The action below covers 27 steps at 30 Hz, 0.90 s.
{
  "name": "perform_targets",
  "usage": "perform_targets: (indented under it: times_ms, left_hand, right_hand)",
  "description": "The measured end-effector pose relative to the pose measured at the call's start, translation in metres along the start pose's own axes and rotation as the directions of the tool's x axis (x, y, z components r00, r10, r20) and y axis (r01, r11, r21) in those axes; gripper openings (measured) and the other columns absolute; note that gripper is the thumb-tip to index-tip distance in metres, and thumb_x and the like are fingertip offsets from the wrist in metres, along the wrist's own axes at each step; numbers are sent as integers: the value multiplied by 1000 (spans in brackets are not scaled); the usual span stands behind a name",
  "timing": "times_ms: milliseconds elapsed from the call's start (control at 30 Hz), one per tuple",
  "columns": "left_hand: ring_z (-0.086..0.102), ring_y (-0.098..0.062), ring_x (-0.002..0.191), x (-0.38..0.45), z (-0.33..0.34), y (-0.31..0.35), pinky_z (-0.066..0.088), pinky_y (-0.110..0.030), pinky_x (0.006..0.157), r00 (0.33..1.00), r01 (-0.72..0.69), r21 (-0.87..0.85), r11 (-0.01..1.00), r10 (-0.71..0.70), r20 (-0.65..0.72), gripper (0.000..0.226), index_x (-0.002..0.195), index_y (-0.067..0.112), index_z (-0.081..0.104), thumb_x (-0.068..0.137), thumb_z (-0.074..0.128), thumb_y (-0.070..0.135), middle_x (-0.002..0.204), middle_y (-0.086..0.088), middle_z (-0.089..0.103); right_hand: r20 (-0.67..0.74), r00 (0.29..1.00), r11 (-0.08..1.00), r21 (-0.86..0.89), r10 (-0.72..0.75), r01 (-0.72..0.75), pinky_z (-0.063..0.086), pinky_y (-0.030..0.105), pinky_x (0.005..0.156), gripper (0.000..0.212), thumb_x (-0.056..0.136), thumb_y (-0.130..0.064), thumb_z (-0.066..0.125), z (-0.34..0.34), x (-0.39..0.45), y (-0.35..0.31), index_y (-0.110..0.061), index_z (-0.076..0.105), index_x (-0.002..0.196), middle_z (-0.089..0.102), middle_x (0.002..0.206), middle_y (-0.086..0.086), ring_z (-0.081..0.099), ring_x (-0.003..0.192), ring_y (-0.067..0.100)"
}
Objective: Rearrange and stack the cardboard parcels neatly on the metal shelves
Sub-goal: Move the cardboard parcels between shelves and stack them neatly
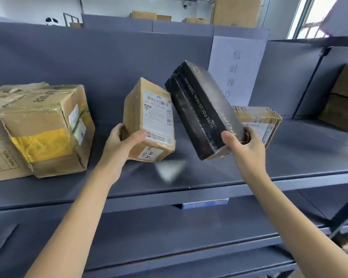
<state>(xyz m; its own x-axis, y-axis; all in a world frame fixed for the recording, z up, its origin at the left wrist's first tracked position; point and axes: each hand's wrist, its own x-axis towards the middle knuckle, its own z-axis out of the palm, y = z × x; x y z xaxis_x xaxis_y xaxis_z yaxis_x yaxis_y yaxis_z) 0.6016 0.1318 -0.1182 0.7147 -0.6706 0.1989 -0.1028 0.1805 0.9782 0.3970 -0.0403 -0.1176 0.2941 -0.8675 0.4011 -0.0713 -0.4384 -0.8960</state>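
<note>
Your left hand (121,145) grips the brown parcel (149,119) at its lower left corner, thumb laid across the label face and fingers curled behind. The parcel is tilted, label toward you, its lower end just above or at the shelf (289,157); contact cannot be confirmed.

Your right hand (243,145) grips the black box (201,109) at its lower right end, thumb on the near face, fingers wrapped around the far side. The box is held clear of the shelf, leaning up and to the left. Its upper left edge sits close against the top right corner of the brown parcel; whether they touch cannot be told.

A flat parcel (257,121) lies on the shelf behind your right hand. A large parcel (48,127) with yellow tape rests at the left of the same shelf, well apart from the brown parcel. A paper sign (239,69) hangs on the back panel behind the black box.
</note>
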Motion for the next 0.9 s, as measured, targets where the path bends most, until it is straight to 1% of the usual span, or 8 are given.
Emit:
perform_targets:
  times_ms: [133, 233, 333, 433, 500, 600, 700, 900]
  left_hand:
    - [62, -21, 108, -4, 37, 14, 52, -39, 85, 987, -102, -34, 994, 105, 124, 78, 119, 17, 50, 51, 75, 46, 116, -1, 64]
    - [58, -17, 114, -9, 78, 27, 50, -41, 93, 965, -167, -53, 984, 174, 194, 92, 128, 20, 44, 47, 79, 47, 122, 2, 60]
    - [58, -7, 111, -20, 129, 37, 52, -26, 86, 936, -222, -81, 972, 236, 262, 105, 135, 20, 37, 44, 81, 48, 122, 7, 58]
    - [61, 3, 100, -36, 186, 43, 50, -14, 76, 900, -240, -133, 962, 272, 341, 99, 134, 20, 36, 47, 76, 43, 115, 11, 59]
    - [63, 3, 93, -46, 224, 42, 50, -14, 73, 874, -235, -169, 957, 284, 395, 93, 129, 19, 40, 46, 77, 41, 107, 11, 62]
    - [64, -1, 96, -65, 282, 35, 51, -16, 76, 838, -197, -209, 958, 275, 471, 98, 127, 20, 42, 42, 82, 46, 109, 9, 62]
    - [62, 0, 99, -91, 340, 25, 50, -13, 76, 783, -160, -248, 955, 276, 558, 87, 126, 20, 42, 50, 77, 42, 113, 8, 61]
    - [60, -2, 106, -138, 443, 1, 50, -15, 78, 694, -63, -269, 961, 236, 680, 81, 120, 27, 44, 49, 80, 43, 116, 9, 60]
  right_hand:
    - [-158, 985, 998, 9, -67, 69, 41, 24, 95, 87, 53, -66, 61, -35, -5, -1, -23, 50, 127, 57, 124, -4, 53, 112, 10]
    - [-238, 969, 996, 25, -73, 81, 36, 18, 94, 99, 49, -66, 57, -73, -3, -6, -21, 44, 135, 51, 127, -7, 48, 116, 7]
    - [-308, 950, 994, 75, -49, 76, 37, 18, 98, 106, 49, -66, 56, -121, -3, -3, -16, 38, 141, 48, 132, -9, 46, 119, 5]
    - [-370, 928, 994, 68, -51, 81, 34, -3, 78, 107, 49, -68, 55, -172, -10, 3, -14, 38, 141, 48, 128, -12, 46, 112, 0]
    - [-433, 900, 996, 47, -53, 82, 34, -6, 73, 105, 49, -68, 55, -207, -17, 12, -12, 42, 137, 53, 124, -13, 50, 105, -5]
    - [-523, 852, 1000, -6, -30, 31, 39, 7, 82, 98, 53, -67, 55, -261, -33, 29, -8, 49, 130, 58, 119, -5, 52, 100, 2]
    - [-599, 800, 999, -38, -18, -6, 40, 18, 77, 86, 56, -63, 56, -315, -53, 46, -4, 54, 119, 57, 103, -1, 50, 87, 7]
    - [-731, 679, 992, -29, 65, -126, 34, 26, 105, 111, 46, -65, 56, -407, -93, 80, -13, 36, 142, 46, 136, -3, 44, 124, 10]
